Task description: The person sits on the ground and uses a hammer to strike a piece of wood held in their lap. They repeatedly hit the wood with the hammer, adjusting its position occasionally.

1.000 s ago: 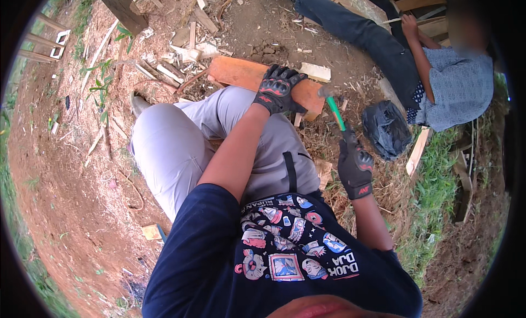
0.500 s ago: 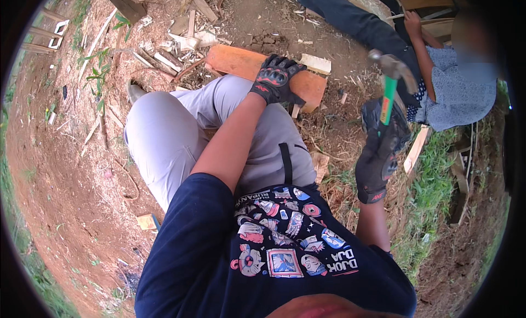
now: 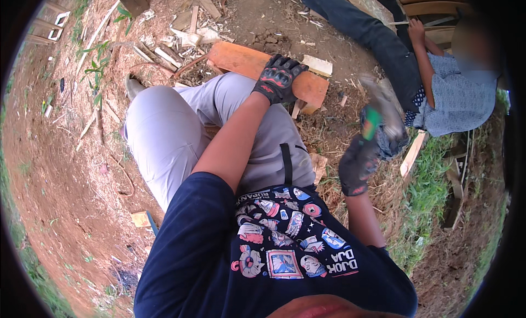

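Observation:
A reddish-orange wooden board (image 3: 235,57) lies slantwise in front of my thighs, its far right end tipped lower than I can fully see. My gloved left hand (image 3: 278,79) is clasped over the board's right half, fingers curled across its top; the thumb is hidden. To the right, my gloved right hand (image 3: 359,167) is closed around a claw hammer with a green handle (image 3: 371,122). Motion smears the hammer's metal head, which is raised apart from the board. Under the board's right end, a small wood piece (image 3: 297,108) sticks out toward me.
Another person (image 3: 466,93) sits at the upper right, one leg stretched toward the top. A pale wood block (image 3: 318,65) lies just beyond the board. Wood scraps (image 3: 189,37) litter the ground at upper left. A wood strip (image 3: 412,154) lies by the grass at right.
My right hand and the hammer have swung left and a little nearer the board, and the hammer has blurred. My left hand keeps its hold on the board.

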A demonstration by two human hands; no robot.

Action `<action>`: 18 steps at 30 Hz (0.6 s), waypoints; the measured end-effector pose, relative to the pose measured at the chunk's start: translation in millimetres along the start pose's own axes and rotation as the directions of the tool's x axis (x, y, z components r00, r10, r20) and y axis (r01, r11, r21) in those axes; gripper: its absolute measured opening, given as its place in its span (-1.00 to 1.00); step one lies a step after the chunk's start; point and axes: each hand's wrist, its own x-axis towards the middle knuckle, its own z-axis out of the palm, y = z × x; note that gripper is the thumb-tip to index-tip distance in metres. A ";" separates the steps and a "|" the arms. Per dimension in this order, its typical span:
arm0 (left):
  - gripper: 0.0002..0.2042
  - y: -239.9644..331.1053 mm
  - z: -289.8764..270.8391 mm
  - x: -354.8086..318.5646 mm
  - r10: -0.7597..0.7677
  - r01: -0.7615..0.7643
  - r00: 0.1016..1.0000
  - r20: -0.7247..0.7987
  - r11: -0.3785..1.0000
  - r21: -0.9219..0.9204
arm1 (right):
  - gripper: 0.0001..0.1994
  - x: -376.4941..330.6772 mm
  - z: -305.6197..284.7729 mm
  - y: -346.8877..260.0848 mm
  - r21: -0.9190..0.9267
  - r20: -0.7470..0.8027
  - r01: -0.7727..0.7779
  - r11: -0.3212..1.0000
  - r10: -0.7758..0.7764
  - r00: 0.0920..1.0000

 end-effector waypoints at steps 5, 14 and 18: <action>-0.11 -3.8 11.1 2.9 0.053 -0.052 0.990 -0.131 0.999 0.012 | -0.54 13.0 -5.1 -6.2 0.099 0.244 -0.047 0.994 0.022 0.970; -0.09 -7.1 5.8 4.9 0.055 -0.057 0.993 -0.108 0.998 -0.016 | -0.73 -9.0 29.2 14.3 -0.134 0.476 -0.227 0.965 0.263 0.839; -0.09 -11.5 4.7 2.9 0.035 -0.033 0.993 -0.110 0.999 0.018 | -0.73 25.0 -24.1 2.7 -0.078 -0.012 -0.007 0.997 0.006 1.000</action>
